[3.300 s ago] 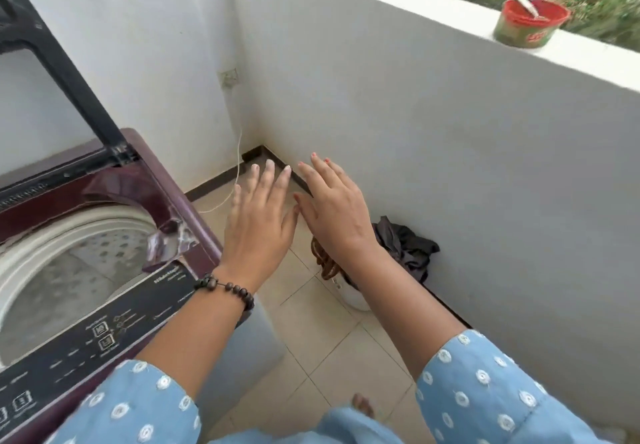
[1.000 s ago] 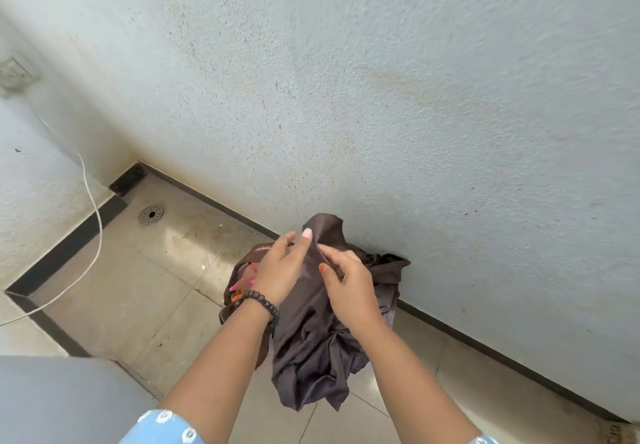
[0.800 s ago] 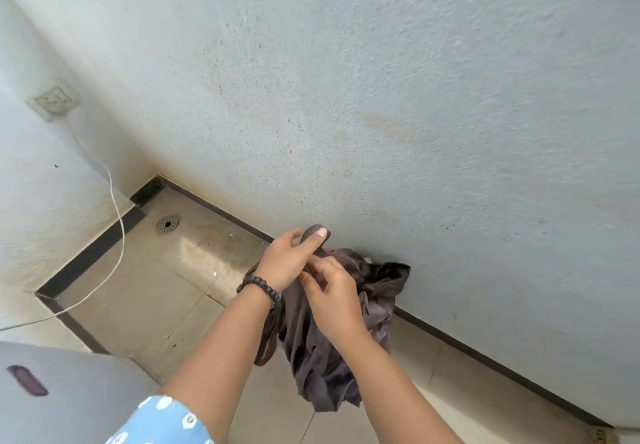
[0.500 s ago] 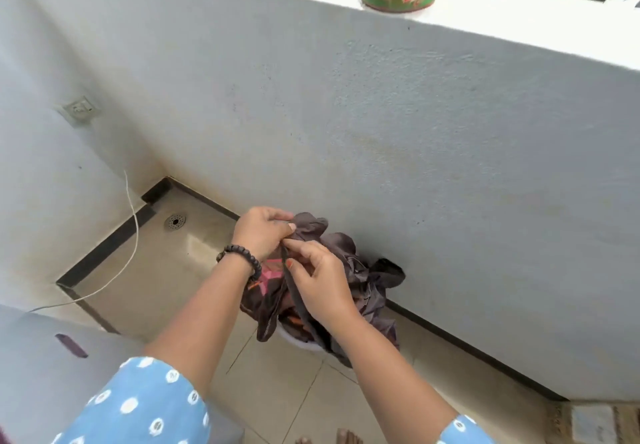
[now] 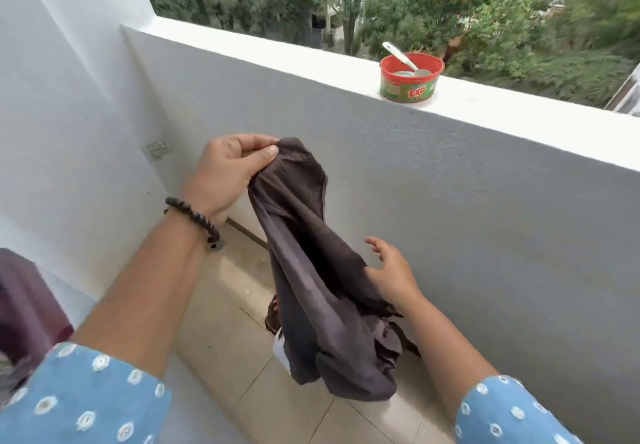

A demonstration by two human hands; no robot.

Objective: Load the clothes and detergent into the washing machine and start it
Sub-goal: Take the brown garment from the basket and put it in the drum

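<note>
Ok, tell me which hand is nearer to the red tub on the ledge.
Right. The right hand hangs open below the red tub, beside the dark garment; the left hand pinches the garment's top, farther left of the tub.

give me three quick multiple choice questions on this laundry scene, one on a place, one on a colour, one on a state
1. Where is the red-rimmed round plastic tub?
A. on the white balcony ledge
B. on the floor
C. in a hand

2. What colour is the held cloth garment?
A. white
B. dark brown-grey
C. yellow

3. How is the left hand?
A. open and empty
B. flat on the wall
C. pinching the garment's top

Key: 1 A, the tub stands on the ledge top. 2 B, the fabric is dark throughout. 3 C, its fingers close on the top edge.
</note>
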